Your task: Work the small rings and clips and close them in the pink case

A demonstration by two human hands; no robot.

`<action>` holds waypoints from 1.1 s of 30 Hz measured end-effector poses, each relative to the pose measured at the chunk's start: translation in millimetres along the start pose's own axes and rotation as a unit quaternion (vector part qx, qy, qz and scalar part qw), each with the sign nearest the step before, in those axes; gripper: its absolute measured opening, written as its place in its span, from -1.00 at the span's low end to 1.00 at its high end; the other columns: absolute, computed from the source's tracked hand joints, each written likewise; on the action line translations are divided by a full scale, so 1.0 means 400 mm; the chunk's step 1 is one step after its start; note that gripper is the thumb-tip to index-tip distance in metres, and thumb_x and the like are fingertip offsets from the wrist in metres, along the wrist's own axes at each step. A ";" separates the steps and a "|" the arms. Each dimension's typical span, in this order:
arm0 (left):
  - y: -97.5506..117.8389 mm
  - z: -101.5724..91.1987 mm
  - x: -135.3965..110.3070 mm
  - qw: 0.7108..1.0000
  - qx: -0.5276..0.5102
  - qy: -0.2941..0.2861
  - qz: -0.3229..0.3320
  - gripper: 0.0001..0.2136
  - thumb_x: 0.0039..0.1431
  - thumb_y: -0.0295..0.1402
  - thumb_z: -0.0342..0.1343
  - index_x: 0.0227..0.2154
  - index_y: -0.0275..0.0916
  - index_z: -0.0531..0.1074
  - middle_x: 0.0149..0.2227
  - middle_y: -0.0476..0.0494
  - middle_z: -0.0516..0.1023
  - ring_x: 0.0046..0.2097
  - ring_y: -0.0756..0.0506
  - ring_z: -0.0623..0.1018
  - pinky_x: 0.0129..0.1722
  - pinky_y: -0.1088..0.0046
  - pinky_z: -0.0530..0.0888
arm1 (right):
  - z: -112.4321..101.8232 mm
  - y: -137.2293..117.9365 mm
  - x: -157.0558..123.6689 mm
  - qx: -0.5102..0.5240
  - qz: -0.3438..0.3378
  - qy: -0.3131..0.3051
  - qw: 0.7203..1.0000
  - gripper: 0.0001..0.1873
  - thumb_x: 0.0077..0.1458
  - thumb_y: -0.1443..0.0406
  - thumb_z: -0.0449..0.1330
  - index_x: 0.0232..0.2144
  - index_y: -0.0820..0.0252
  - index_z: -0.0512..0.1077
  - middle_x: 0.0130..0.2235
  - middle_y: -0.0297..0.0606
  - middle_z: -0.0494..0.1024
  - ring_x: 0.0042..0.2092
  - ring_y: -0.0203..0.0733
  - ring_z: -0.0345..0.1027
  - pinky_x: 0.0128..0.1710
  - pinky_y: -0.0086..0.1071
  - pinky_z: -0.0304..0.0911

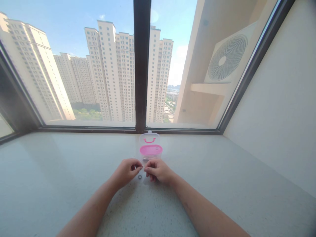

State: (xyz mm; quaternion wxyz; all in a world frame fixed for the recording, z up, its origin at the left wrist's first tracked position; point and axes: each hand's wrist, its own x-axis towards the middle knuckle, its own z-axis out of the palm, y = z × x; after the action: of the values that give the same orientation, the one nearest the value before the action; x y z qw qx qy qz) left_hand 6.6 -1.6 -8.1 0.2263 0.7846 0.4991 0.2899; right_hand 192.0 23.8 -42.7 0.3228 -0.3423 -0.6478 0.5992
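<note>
My left hand (127,171) and my right hand (158,170) meet over the pale stone sill (61,177), fingertips pinched together on something too small to make out. A small metal ring (140,176) lies on the sill just below the fingertips. Right behind the hands stands a small clear plastic box (150,148) with a pink tray and a pink handle, its lid open and upright.
A dark window frame (142,65) with a centre post runs along the back of the sill. A plain wall (278,115) closes the right side. Outside are tall apartment blocks and an air-conditioner unit (228,56).
</note>
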 end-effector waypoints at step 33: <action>-0.010 0.003 0.000 1.000 0.008 0.002 -0.002 -0.79 0.03 -0.31 0.01 -0.48 -0.29 0.51 -0.53 -0.06 0.50 -0.48 -0.01 0.38 -0.46 0.54 0.28 | 0.008 0.001 0.004 -0.003 0.008 0.006 1.000 -0.71 -0.12 0.14 0.27 -0.50 0.27 0.37 -0.59 -0.36 0.43 -0.63 -0.38 0.26 -0.66 -0.52 0.13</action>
State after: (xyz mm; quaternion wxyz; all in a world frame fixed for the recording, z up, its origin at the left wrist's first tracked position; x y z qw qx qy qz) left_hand 4.9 -0.1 -11.8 0.2199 0.7847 0.5036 0.2867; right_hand 188.3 23.5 -43.3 0.3204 -0.3519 -0.6449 0.5980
